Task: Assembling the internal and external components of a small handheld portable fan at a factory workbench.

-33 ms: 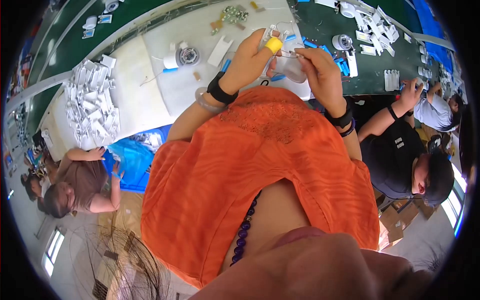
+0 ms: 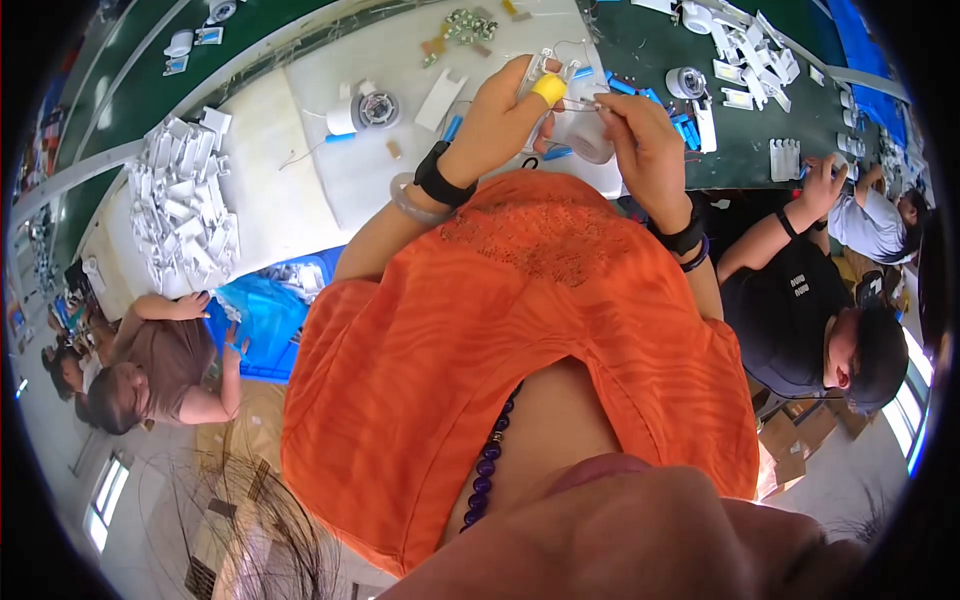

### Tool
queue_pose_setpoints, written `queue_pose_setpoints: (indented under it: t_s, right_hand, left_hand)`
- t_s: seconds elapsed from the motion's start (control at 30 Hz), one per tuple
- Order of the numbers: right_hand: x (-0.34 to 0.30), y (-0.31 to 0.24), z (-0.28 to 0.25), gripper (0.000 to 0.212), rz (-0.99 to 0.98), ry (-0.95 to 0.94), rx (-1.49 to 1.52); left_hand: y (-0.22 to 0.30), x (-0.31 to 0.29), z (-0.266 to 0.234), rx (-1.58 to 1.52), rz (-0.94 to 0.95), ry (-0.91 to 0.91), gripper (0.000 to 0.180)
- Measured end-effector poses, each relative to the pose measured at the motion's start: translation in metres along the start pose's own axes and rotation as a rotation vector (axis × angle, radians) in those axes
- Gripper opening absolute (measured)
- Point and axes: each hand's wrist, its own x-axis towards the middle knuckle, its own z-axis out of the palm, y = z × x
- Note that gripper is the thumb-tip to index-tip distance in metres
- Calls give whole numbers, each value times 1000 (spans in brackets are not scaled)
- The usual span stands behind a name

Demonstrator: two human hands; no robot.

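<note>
My left hand (image 2: 500,115), with a yellow finger cot (image 2: 549,89) on its thumb, is closed around a white plastic housing (image 2: 543,62). Below it, between my hands, shows a rounded white part (image 2: 592,140); whether it joins the housing I cannot tell. Thin wires (image 2: 576,104) run from beside the yellow cot to my right hand (image 2: 645,140), whose thumb and forefinger pinch their ends. Blue cylindrical cells (image 2: 620,88) lie on the table just beyond my right hand. Fingers hide much of the housing.
A white lamp-like unit (image 2: 376,110) with a blue cell lies left of my hands. Farther left is a heap of white plastic pieces (image 2: 185,205); small circuit boards (image 2: 468,30) lie at the back. Co-workers sit on both sides, one beside a blue crate (image 2: 270,372).
My right fingertips have shifted slightly along the wires, which look straighter now. The rounded white part between my hands has turned a little. My left hand stays nearly still.
</note>
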Motion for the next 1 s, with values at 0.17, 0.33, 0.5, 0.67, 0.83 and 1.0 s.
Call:
queue_pose_setpoints:
  t_s: [0.17,0.33,0.5,0.67,0.83,1.0]
  right_hand:
    - [-1,4,15,20,-54,199,64]
    - [5,-12,15,21,-50,214,143]
    - [1,-11,21,22,-85,197,199]
    - [-1,-6,23,24,-157,231,147]
    - [-1,0,24,27,-160,232,94]
    - [0,2,24,27,-167,240,112]
  left_hand:
    - [-6,-2,3,-15,-42,-52,31]
    - [-10,-6,5,-103,-13,-64,31]
    - [-3,-10,5,-23,15,-104,32]
    - [1,-17,8,63,-6,-101,43]
    - [-1,-15,8,180,-11,-81,45]
    - [3,-14,11,214,22,-81,45]
